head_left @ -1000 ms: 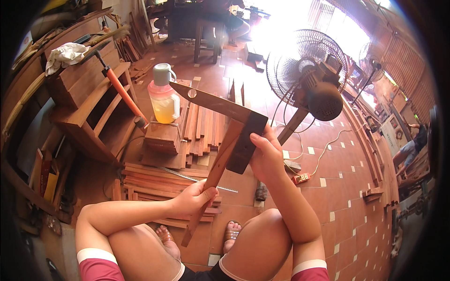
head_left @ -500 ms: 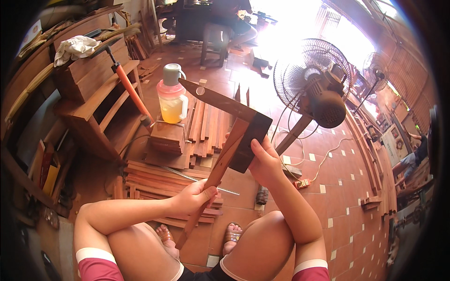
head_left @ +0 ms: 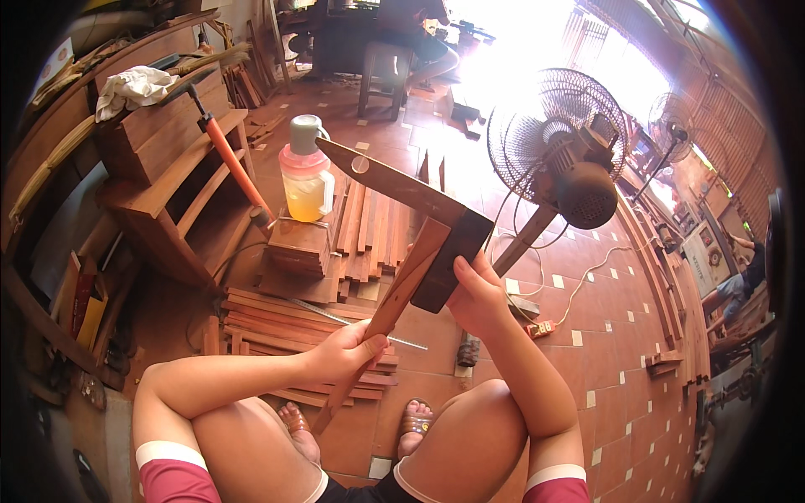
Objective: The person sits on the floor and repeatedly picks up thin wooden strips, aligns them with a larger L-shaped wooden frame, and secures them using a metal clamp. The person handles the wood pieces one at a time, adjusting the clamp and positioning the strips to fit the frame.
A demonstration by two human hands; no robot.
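A narrow reddish-brown wooden strip [head_left: 401,293] slants up in front of me, and my left hand [head_left: 346,352] is wrapped around its lower half. My right hand [head_left: 478,289] grips the dark thick stock of a try square [head_left: 449,267]. The square's long flat blade [head_left: 381,182] has a round hole near its pointed end and reaches up to the left across the strip's top end. The stock lies along the strip's right side. Some fingers of my right hand are hidden behind the stock.
Stacked wooden strips [head_left: 293,335] lie on the tiled floor beyond my feet. A jug of yellow drink [head_left: 307,189] stands on wood blocks [head_left: 298,243]. At the right are a standing fan [head_left: 570,159] and a power strip [head_left: 541,329]; at the left, a wooden step-shaped piece [head_left: 168,193]. Other people sit farther off.
The try square and the strip's upper end have shifted slightly right and down, together with my right hand. My left hand keeps its hold in nearly the same place.
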